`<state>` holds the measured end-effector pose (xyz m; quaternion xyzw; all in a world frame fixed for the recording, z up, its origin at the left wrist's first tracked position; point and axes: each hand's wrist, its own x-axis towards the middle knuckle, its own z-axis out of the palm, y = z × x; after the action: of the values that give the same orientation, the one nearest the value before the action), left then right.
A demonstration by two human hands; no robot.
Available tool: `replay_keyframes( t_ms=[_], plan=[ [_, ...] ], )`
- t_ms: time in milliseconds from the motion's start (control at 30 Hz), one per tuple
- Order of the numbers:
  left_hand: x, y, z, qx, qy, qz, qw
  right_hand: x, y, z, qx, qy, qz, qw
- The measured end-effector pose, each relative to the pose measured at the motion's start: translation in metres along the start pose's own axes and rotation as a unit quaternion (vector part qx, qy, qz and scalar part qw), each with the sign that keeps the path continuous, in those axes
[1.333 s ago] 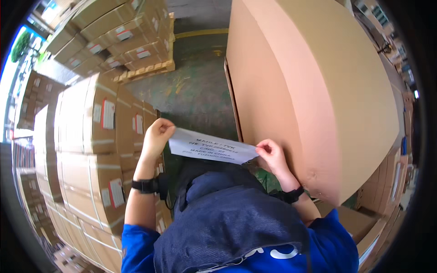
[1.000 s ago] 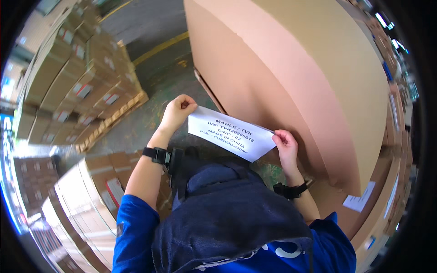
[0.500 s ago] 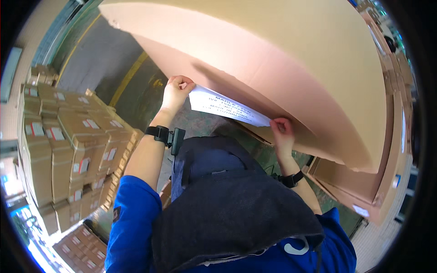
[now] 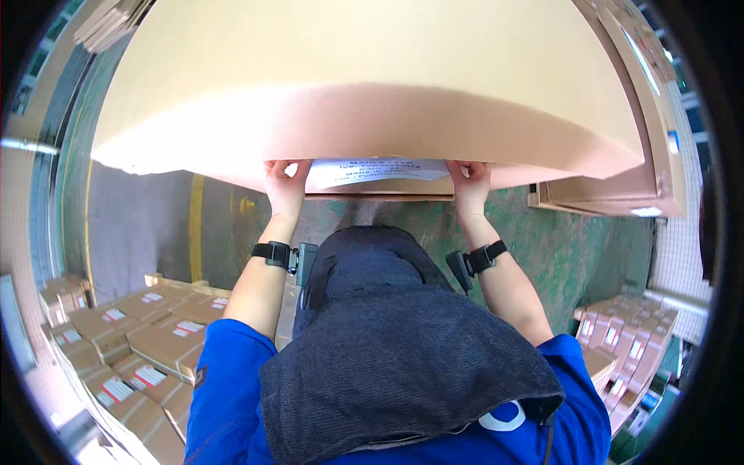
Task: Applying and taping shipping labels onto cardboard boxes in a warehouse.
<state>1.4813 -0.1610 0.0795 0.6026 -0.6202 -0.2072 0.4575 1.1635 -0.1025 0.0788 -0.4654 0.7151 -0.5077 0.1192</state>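
Note:
A white printed label [image 4: 372, 172] is stretched between my two hands, just under the near edge of a big cardboard box [image 4: 364, 62]. Its left end is pinched between the thumb and fingers of my left hand [image 4: 285, 186]. My right hand [image 4: 470, 186] pinches the right end in the same way. The box's overhanging edge hides the label's upper border. Whether the label touches the box's side, I cannot tell. Both hands are level, close against the box, and each wrist carries a black strap with a small device.
Strapped cartons [image 4: 167, 341] with white and red labels stand on a pallet at the lower left. More cartons [image 4: 628, 333] are stacked at the lower right. Another large cardboard box [image 4: 604, 190] stands at the right. Yellow lines [image 4: 196, 225] mark the grey-green floor.
My view has swung round so the box edge now runs straight across ahead. The label has gone from slanted to level, closer under the edge, still held at both ends.

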Motion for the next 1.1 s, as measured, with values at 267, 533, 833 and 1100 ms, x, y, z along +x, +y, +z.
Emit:
replay_keyframes(
  t_ms=[267,533,833,1100],
  plan=[
    [0.007,-0.005,0.006,0.004,0.019,-0.013,1.000,-0.011,-0.015,0.016,-0.059,0.107,0.056,0.991],
    [0.013,-0.020,-0.011,-0.071,-0.089,-0.111,0.987,-0.011,-0.008,0.047,0.022,-0.279,0.093,0.956],
    [-0.080,-0.090,-0.175,-0.278,-0.571,-0.312,0.707,-0.025,-0.018,0.083,0.202,-0.622,0.103,0.749],
    [-0.070,-0.109,-0.106,-0.213,-0.394,-0.525,0.724,-0.154,0.119,-0.178,0.289,-0.604,0.606,0.429]
  ],
)
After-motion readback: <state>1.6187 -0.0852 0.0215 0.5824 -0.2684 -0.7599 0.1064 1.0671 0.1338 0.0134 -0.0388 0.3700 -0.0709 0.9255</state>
